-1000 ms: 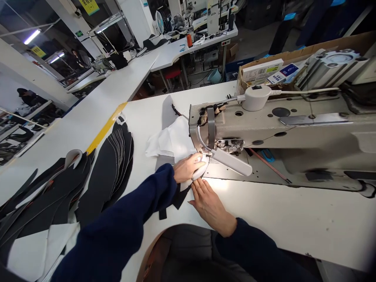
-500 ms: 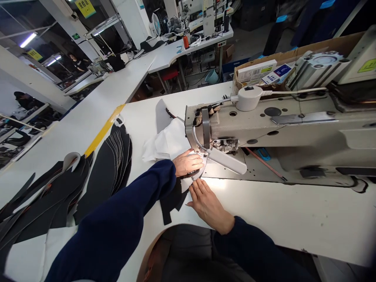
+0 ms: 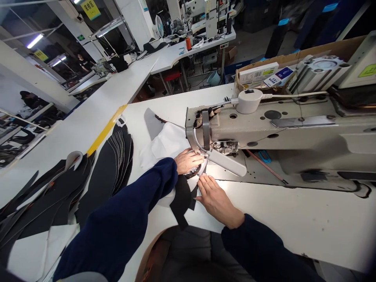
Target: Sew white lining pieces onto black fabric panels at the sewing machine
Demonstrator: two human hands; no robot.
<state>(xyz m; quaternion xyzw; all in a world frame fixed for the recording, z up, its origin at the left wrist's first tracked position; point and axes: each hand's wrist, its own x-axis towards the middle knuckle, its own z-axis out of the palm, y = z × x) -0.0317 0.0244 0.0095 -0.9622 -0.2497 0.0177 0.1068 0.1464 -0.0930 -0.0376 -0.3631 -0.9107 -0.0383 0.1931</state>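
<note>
Left grip (image 3: 188,161), white fabric (image 3: 170,140) seemingly underneath, extending beyond

Looks like a sewing workshop. Has a sewing machine (image 3: 258,131) along the far edge of a white table (image 3: 293,223), stacks of dark cut pieces (image 3: 102,168) near the left edge, more machines (image 3: 210,21) behind, and long bright lights (image 3: 35,40) up high.
</note>
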